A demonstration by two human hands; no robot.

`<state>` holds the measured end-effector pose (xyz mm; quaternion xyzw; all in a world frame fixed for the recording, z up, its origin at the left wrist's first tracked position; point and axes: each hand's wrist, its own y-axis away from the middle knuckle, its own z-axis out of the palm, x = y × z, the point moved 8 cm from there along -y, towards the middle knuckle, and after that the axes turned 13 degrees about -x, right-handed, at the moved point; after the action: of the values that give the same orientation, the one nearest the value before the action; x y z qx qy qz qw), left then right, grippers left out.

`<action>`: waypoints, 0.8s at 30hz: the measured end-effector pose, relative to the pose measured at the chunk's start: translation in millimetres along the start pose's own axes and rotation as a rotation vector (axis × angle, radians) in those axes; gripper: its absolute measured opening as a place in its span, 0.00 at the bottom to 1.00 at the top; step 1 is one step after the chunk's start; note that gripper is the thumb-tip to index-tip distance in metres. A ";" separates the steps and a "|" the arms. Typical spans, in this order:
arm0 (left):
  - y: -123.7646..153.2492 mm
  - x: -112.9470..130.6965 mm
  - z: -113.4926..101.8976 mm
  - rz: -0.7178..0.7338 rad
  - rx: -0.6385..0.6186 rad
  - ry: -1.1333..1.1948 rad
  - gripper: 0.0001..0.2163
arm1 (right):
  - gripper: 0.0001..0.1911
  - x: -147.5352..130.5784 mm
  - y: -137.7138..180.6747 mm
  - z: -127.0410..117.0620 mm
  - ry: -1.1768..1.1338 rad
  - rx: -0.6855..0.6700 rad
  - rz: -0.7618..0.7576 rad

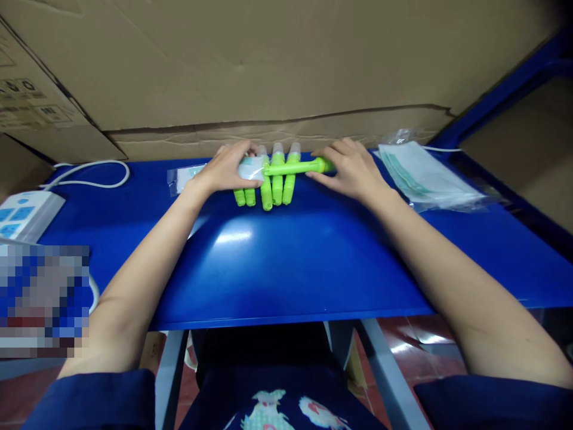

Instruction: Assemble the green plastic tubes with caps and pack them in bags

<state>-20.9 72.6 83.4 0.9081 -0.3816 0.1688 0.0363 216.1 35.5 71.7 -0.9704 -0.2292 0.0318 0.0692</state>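
Several lime-green tubes with clear caps, which look like highlighter pens [277,179], lie side by side at the back of the blue table. Another green pen [293,169] lies crosswise over them. My right hand [349,167] closes its thumb and fingers round this pen's right end, by a yellow band. My left hand [230,164] curls over the row's left side, its thumb and fingers on a pale, shiny plastic-wrapped packet [251,168]. It hides the upper parts of the leftmost pens. Another clear packet [185,177] shows just left of that hand.
Plastic-wrapped white and teal sheets [430,176] lie at the right. A white power strip [33,209] with a looped white cable [96,184] sits at the left, near a pixelated patch. Cardboard [268,65] walls the back of the blue table [286,263].
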 end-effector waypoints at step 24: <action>-6.5 27.3 6.9 0.047 -0.031 0.202 0.22 | 0.34 -42.1 -0.7 3.5 -0.208 0.011 -0.011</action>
<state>3.5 57.2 86.5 0.8765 -0.3999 0.2543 0.0848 177.9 17.7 69.6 -0.9602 -0.2401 0.1330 0.0506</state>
